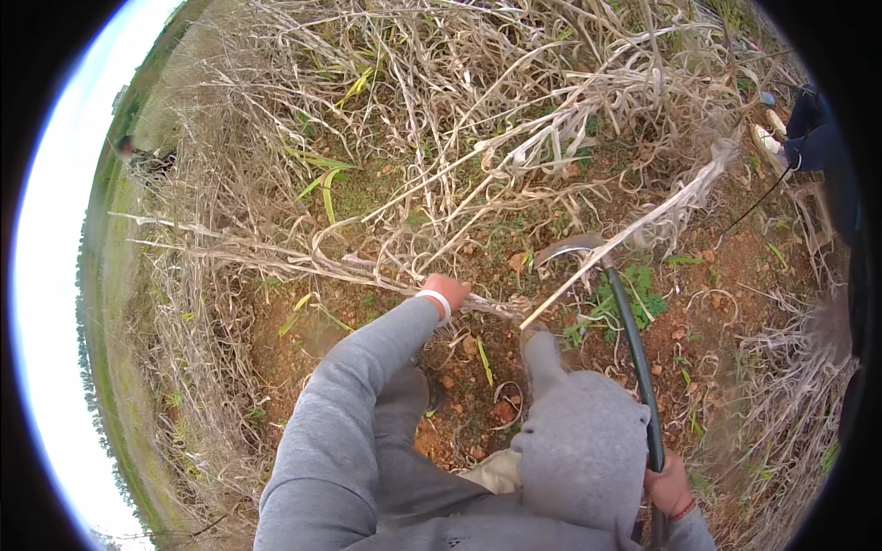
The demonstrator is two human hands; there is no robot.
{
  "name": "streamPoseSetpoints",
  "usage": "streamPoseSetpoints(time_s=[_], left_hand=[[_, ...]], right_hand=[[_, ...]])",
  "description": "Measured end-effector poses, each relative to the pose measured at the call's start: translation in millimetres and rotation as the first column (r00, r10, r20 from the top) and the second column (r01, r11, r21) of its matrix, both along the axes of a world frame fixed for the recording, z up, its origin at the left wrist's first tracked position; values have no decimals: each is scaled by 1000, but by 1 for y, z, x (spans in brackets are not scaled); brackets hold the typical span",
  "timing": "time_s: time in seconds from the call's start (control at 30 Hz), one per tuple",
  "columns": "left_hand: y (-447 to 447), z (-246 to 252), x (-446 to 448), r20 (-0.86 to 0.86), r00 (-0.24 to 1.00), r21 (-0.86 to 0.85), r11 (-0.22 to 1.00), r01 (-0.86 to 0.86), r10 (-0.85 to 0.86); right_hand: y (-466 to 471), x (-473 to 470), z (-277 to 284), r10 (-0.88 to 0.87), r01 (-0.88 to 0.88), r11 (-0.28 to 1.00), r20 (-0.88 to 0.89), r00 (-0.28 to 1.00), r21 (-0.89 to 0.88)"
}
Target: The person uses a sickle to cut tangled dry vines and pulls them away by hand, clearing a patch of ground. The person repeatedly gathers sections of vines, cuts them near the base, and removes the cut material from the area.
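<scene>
My left hand (446, 289), with a white band at its wrist, is closed around a bunch of dry stalks (344, 265) that stretches out to the left. At the lower right, my right hand (670, 485) grips the long dark handle of a sickle (637, 351). The curved metal blade (568, 246) lies ahead of my legs, above a small green plant (637, 293). One pale cut stalk (572, 281) slants across the blade, its lower end by my shoe.
Dense dry stalks (427, 89) cover the ground ahead. More lie at the right (792, 392). A person's shoes and dark trousers (806, 148) are at the upper right; another person (148, 162) is far off left. Reddish soil (475, 413) with small stones is between my feet.
</scene>
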State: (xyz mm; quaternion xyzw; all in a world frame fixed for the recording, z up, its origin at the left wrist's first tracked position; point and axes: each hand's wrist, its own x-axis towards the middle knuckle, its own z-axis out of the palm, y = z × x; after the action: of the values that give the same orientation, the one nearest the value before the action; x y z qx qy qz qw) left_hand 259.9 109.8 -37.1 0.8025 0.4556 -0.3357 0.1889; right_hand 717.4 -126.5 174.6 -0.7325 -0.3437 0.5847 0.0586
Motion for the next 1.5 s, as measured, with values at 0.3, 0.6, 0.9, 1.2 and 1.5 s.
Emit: streamPoseSetpoints(time_s=[0.3,0.6,0.9,1.2,1.5], left_hand=[[8,33,-128,-273,941,133,977,-168,199],[53,25,-136,-191,936,349,912,-216,295],[33,4,-114,-227,974,388,918,82,9],[82,-37,-64,-175,967,391,888,241,-185],[150,-41,-70,-385,839,201,852,483,-385]], right_hand=[[214,-147,-165,176,-162,973,-75,981,162],[248,-172,-154,139,-120,990,-316,938,79],[261,-202,-144,166,-168,985,-428,888,33],[239,-175,-107,345,-321,938,-439,830,129],[222,-161,-86,375,-381,922,-417,828,74]])
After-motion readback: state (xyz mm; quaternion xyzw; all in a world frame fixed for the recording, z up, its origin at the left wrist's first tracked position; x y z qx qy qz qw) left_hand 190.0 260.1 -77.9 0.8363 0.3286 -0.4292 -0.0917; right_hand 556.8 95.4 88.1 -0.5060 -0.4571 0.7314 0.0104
